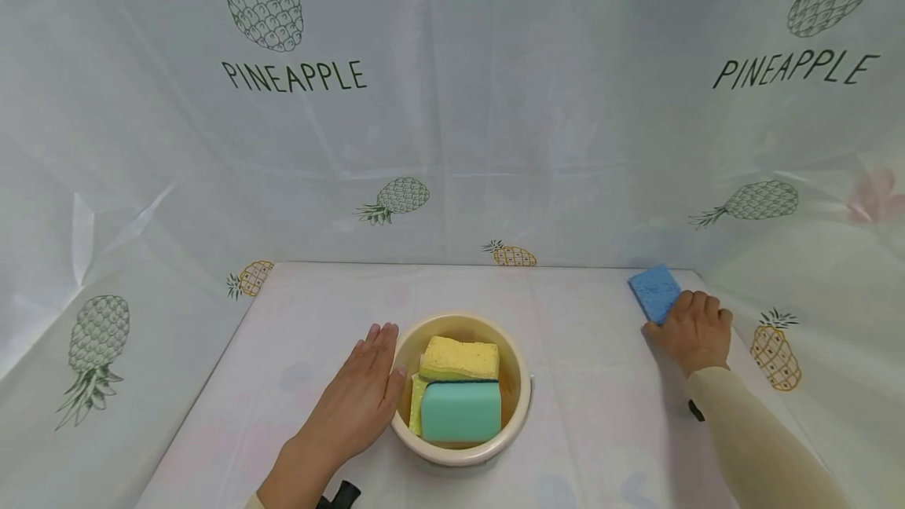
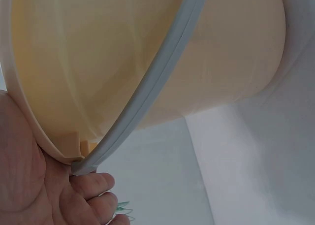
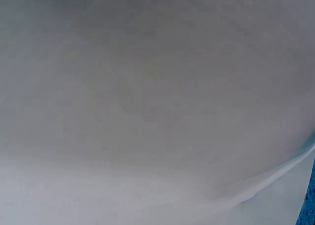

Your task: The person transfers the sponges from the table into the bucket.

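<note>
A cream bucket (image 1: 525, 391) with a grey handle (image 2: 147, 89) stands at the front middle of the table. Inside it lie a yellow sponge (image 1: 461, 357), a turquoise sponge (image 1: 461, 412) with a dark edge, and another yellow piece (image 1: 415, 405) partly hidden beneath them. My left hand (image 1: 359, 399) rests against the bucket's left rim, its fingers straight and side by side in the head view. At the far right, my right hand (image 1: 694, 331) grips the near corner of a blue sponge (image 1: 654, 291). Only a sliver of that sponge enters the right wrist view.
A white cloth covers the table (image 1: 580, 336). A pale sheet (image 1: 495, 124) printed with pineapples hangs behind it and at both sides. The table's back edge lies just beyond the blue sponge.
</note>
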Demonstrator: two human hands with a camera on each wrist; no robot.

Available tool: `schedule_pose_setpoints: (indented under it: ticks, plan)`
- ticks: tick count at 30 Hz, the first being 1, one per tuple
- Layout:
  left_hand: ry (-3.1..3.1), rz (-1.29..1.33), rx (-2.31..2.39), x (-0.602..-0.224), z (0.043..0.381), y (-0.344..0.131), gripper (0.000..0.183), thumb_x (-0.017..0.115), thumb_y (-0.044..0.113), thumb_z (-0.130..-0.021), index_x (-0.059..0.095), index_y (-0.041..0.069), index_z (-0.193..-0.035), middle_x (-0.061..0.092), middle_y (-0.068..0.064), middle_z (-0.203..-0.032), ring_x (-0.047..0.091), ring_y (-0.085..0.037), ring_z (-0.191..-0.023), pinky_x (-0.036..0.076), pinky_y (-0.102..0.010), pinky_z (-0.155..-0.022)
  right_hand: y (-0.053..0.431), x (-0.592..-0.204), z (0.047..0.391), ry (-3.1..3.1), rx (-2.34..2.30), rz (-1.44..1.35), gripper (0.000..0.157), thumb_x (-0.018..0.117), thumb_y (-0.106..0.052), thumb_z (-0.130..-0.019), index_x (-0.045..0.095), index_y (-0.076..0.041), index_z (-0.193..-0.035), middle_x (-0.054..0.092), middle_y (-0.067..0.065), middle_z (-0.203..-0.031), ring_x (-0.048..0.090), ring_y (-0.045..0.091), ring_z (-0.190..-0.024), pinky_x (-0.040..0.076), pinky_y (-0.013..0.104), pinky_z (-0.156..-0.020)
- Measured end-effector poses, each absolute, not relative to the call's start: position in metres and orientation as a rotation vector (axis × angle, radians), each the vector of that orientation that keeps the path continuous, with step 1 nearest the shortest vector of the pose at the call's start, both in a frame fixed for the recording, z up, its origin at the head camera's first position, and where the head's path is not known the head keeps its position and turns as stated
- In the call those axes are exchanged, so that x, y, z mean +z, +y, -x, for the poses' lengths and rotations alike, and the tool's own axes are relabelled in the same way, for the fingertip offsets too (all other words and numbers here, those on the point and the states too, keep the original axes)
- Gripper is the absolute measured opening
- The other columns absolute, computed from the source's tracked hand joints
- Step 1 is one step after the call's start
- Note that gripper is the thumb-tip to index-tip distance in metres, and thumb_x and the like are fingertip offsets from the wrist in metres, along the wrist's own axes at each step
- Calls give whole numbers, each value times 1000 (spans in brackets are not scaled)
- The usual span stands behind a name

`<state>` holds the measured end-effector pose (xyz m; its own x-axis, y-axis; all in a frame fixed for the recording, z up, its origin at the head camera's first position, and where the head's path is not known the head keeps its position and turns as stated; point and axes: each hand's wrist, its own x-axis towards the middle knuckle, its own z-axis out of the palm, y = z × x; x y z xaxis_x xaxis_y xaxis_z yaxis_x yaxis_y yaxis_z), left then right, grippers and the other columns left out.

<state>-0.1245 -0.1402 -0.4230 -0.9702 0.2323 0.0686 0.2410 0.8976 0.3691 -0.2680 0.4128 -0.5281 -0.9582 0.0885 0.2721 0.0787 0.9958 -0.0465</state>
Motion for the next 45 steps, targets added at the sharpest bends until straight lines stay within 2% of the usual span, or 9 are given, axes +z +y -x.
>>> schedule_pose_setpoints:
  ticks: [8, 17, 26, 35, 40, 45]
  plan:
    - [-3035, 383, -587, -424, 125, -141, 66, 46, 34, -113, 28, -3, -164, 32, -16, -171, 23, -30, -162, 24, -51, -131, 410, -525, 267, -2865, -50, 6, 67, 76, -44, -85, 42, 12, -102, 49, 33, -101, 46, 50, -97, 41, 63, -80]
    - [-3051, 382, -557, -422, 126, -139, 67, 44, 36, -114, 26, -2, -165, 30, -17, -172, 21, -31, -163, 24, -51, -131, 399, -523, 263, -2805, -40, -193, 81, 78, -44, -84, 42, 15, -125, 49, 34, -120, 46, 52, -113, 40, 68, -92]
    - [-3002, 419, -515, -420, 126, -140, 65, 47, 33, -113, 30, -5, -163, 34, -20, -170, 26, -35, -161, 26, -53, -130, 361, -507, 258, -2695, 20, -420, 76, 77, -45, -83, 47, 9, -126, 53, 28, -124, 49, 48, -117, 43, 64, -92]
    - [-3003, 426, -492, -421, 125, -141, 66, 47, 35, -113, 30, -5, -163, 34, -20, -170, 25, -34, -161, 26, -53, -130, 301, -448, 242, -2483, 108, -594, 79, 69, -50, -77, 54, 10, -126, 57, 28, -121, 52, 47, -111, 44, 61, -86]
    - [-3016, 414, -496, -421, 126, -141, 66, 46, 35, -113, 29, -4, -164, 32, -19, -170, 23, -33, -162, 24, -53, -131, 254, -406, 221, -2419, 157, -770, 80, 71, -48, -75, 55, 10, -128, 58, 28, -123, 51, 45, -110, 43, 58, -85]
    - [-2998, 417, -511, -420, 126, -140, 65, 46, 34, -113, 31, -4, -163, 34, -19, -170, 25, -33, -161, 25, -53, -131, 212, -382, 200, -2472, 227, -937, 75, 72, -48, -77, 56, 3, -130, 58, 18, -126, 50, 35, -114, 42, 50, -91]
